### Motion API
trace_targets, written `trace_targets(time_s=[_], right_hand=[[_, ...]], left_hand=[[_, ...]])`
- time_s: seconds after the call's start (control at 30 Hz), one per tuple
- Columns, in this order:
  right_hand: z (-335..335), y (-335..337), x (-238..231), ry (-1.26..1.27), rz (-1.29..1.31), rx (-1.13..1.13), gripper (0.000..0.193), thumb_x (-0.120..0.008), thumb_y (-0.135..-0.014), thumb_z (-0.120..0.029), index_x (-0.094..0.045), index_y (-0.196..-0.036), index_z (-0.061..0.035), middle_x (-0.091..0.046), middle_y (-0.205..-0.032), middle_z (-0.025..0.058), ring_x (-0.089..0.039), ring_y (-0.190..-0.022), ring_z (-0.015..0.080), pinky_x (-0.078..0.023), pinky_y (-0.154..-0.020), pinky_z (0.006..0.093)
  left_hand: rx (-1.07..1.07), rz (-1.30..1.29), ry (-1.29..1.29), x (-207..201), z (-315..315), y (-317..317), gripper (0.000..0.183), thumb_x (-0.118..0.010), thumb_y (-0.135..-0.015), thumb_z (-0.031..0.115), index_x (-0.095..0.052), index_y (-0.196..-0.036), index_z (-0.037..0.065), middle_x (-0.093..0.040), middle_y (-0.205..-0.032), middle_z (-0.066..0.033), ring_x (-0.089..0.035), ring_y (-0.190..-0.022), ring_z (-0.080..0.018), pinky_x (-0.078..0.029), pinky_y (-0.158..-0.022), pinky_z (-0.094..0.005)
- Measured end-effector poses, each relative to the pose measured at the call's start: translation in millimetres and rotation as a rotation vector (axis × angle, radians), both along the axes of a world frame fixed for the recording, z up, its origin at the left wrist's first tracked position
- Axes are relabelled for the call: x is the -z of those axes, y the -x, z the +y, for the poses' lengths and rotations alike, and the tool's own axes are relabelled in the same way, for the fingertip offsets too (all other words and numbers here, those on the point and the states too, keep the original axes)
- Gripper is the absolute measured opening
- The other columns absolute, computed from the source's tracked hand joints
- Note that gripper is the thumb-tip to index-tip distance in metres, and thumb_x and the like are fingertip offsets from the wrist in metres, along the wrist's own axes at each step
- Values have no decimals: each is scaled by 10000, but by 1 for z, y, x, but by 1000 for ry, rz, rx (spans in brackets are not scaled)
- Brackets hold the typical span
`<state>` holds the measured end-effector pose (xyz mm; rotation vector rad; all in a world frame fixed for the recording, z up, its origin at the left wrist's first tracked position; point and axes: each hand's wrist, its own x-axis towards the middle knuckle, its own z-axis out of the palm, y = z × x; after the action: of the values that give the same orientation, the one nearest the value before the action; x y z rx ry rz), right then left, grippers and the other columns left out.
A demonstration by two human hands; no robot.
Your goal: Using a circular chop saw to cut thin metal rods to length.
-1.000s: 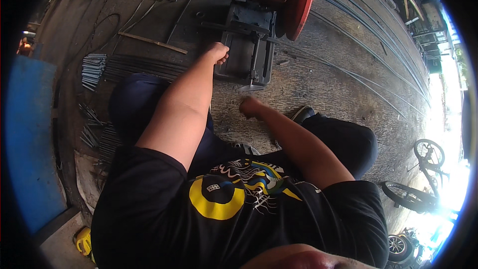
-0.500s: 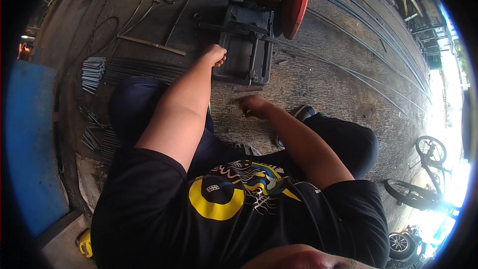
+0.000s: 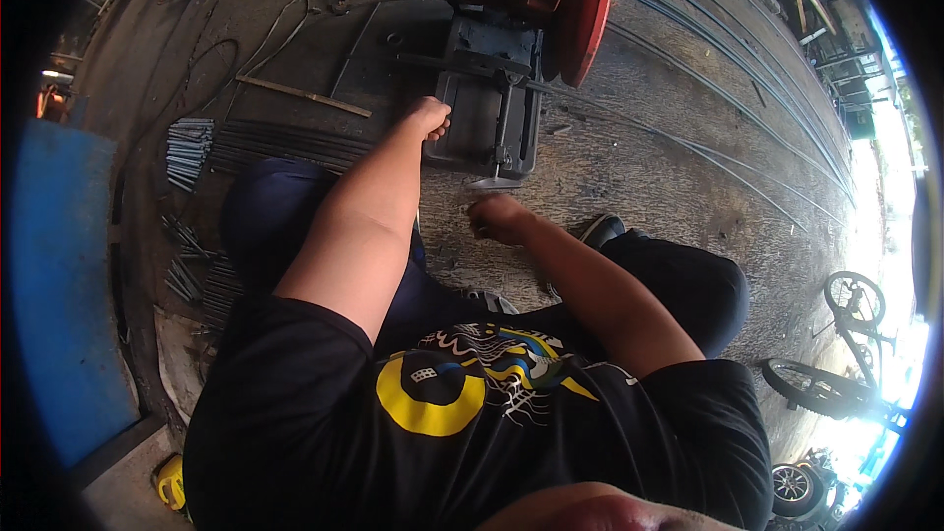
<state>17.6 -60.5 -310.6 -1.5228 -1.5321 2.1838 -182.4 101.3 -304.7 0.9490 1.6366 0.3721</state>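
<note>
Harsh daylight (image 3: 893, 236) glares along the right side of a scuffed, dark-stained floor (image 3: 649, 182), fading toward the dim left, where a flat blue panel (image 3: 69, 285) lines the edge.

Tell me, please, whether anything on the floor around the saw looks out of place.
Slightly: at left, the lower short metal rods lie splayed at differing angles, whereas the pale rods above them sit side by side. A small loose piece also lies just right of the red cut-off saw. I see nothing spilled.
</note>
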Motion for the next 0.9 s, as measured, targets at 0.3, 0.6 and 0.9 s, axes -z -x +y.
trace_targets(time_s=[0.3, 0.6, 0.9], right_hand=[[1, -33, 41, -549, -506, -1005, 110, -641, -790, -125, -657, -864, -46, -667, -923, 113, -634, -732, 187, -521, -640, 316], [-12, -4, -6, -51, 175, -207, 303, -611, -797, -65, -637, -1099, -60, -617, -1120, 109, -640, -859, 191, -544, -713, 340], [-6, -32, 72, -447, -465, -995, 328, -705, -738, -157, -666, -1058, -101, -642, -1053, 123, -659, -820, 277, -533, -750, 394]], left_hand=[[-6, -13, 17, -4, 0, 1, 162, -504, -927, 235, -550, -1012, 105, -605, -797, -19, -542, -610, -118, -483, -571, -308], [-12, 0, 14, -1, -1, 3, 176, -503, -933, 249, -549, -1033, 111, -602, -794, -13, -541, -612, -116, -480, -575, -303], [1, -21, 7, 0, 0, 3, 169, -503, -932, 239, -546, -1028, 106, -602, -800, -16, -536, -595, -120, -478, -564, -300]])
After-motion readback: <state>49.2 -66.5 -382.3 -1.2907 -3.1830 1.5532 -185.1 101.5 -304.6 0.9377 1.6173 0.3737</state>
